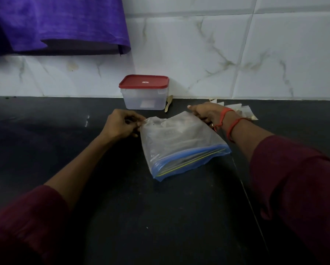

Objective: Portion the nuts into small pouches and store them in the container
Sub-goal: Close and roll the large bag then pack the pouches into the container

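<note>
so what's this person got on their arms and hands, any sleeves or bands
Both arms are in dark maroon cloth: the left sleeve and the right sleeve each stop partway along the forearm. Red-orange thread bands loop round the right wrist, with a short loose end hanging. The left hand and right hand wear no gloves, and the left wrist shows no band.

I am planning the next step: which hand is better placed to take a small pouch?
Right. The right hand is just beside the small pouches; the left hand pinches the zip bag at its opposite corner, farther away.
</note>
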